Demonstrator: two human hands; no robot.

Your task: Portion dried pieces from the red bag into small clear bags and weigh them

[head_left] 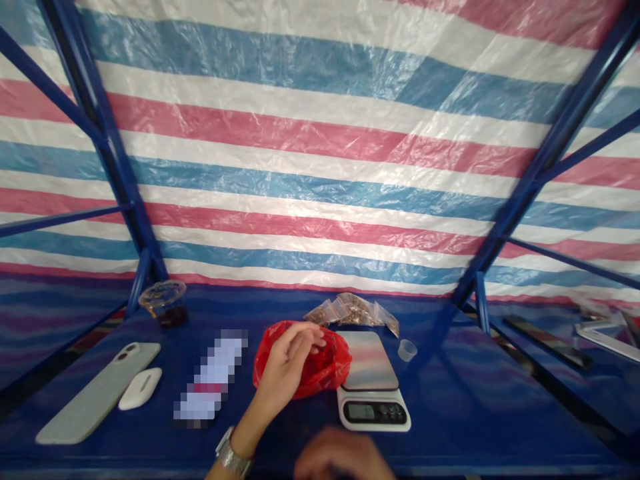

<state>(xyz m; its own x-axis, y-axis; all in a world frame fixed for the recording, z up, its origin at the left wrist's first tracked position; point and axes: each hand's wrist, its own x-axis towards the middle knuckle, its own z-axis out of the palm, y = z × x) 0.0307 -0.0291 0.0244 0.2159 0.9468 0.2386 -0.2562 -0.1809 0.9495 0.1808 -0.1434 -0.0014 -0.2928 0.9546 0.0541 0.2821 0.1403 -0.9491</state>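
My left hand (287, 363), with a metal wristwatch (233, 453), is curled over a crumpled red plastic bag (327, 367), its fingertips at the bag's upper edge. I cannot tell whether its fingers pinch anything. My right hand (340, 457) is blurred at the bottom edge, near the front of a digital kitchen scale (373, 413). Nothing stands on the scale's flat, shiny top. Behind the scale lie clear zip bags (350, 310) of small brown pieces, and a small clear cup (407, 350) stands to its right.
The dark blue tabletop (300, 460) also holds a phone in a pale case (97, 393), a white earbud case (140, 388), a pixelated packet (210, 377) and a clear lidded cup (163, 303) with dark contents. A striped tarp (320, 167) on blue metal poles (550, 160) stands behind.
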